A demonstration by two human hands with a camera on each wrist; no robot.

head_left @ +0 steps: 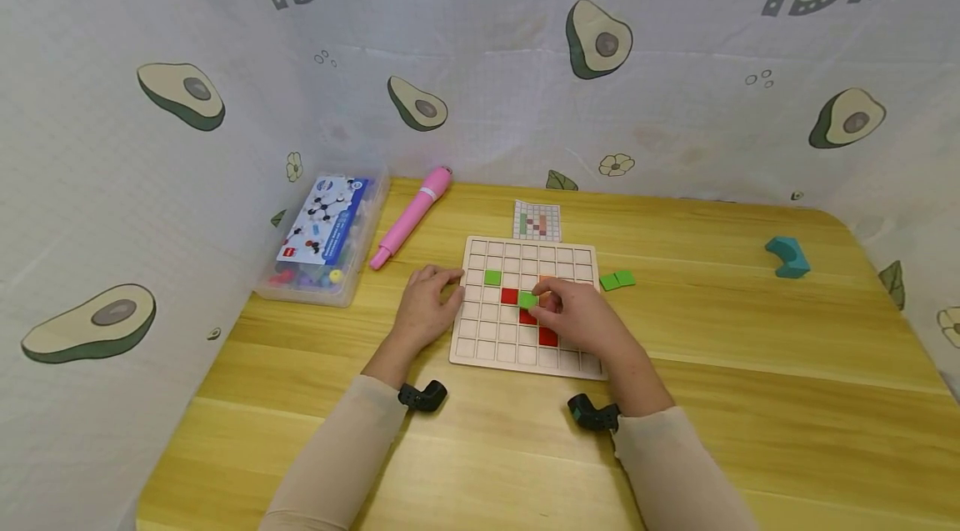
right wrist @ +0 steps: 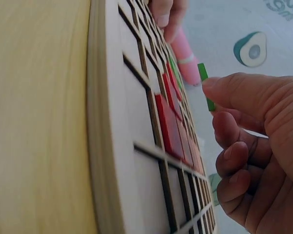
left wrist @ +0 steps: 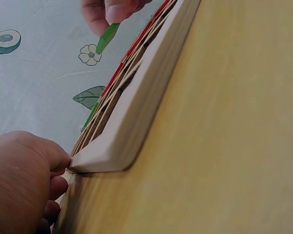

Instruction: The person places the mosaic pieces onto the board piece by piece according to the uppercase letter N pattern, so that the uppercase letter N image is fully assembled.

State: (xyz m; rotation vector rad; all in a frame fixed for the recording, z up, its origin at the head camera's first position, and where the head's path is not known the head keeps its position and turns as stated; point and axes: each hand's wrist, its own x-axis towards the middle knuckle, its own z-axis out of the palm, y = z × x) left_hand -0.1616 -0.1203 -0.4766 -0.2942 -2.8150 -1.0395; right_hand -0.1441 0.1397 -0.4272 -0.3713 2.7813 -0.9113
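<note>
A wooden grid board (head_left: 487,351) lies flat on the table with red, green and orange squares in some cells. My right hand (head_left: 581,316) pinches a green square tile (head_left: 527,300) between thumb and fingers; in the right wrist view the tile (right wrist: 206,87) is tilted on edge, above the board's surface. At the board's left edge, my left hand (head_left: 427,306) holds the rim with thumb and fingertips; in the left wrist view the thumb meets the edge and the other fingers curl below. The right hand hides part of the board's right side.
Two green tiles (head_left: 617,280) lie right of the board. A small printed grid card (head_left: 537,221) sits behind it. At the left are a pink stick-like object (head_left: 412,218) and a clear plastic case (head_left: 318,239). A teal arch block (head_left: 789,257) stands far right.
</note>
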